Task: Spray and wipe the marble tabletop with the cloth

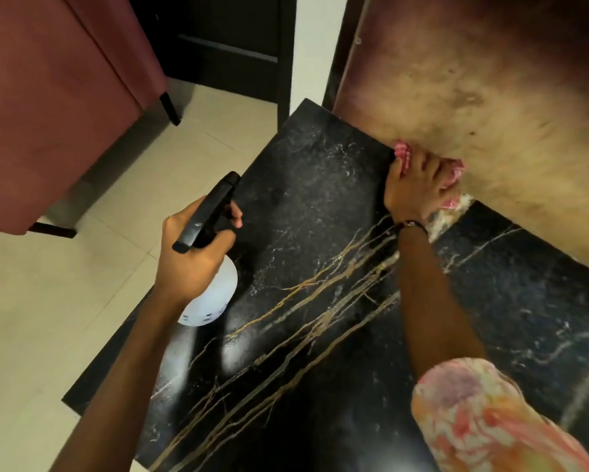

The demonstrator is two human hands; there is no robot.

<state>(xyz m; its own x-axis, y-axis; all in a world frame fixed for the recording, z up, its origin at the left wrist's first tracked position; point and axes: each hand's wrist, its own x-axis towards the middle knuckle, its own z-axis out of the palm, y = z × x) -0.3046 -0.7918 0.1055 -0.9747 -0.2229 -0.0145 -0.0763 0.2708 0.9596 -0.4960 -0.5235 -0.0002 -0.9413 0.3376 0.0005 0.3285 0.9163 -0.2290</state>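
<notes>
The black marble tabletop (306, 206) with gold and white veins fills the middle of the view. My left hand (191, 257) grips a white spray bottle (211, 294) by its black trigger head, held above the tabletop's left edge with the nozzle pointing away from me. My right hand (412, 185) presses a pink and white cloth (451, 172) flat on the far right part of the marble, right against a worn tan surface. Most of the cloth is hidden under my fingers. A dark band sits on my right wrist.
A worn tan and maroon panel (490, 97) borders the tabletop at the upper right. A maroon upholstered sofa (48, 107) on black legs stands at the left over the cream tiled floor (48, 318). Dark furniture (225, 46) stands at the back.
</notes>
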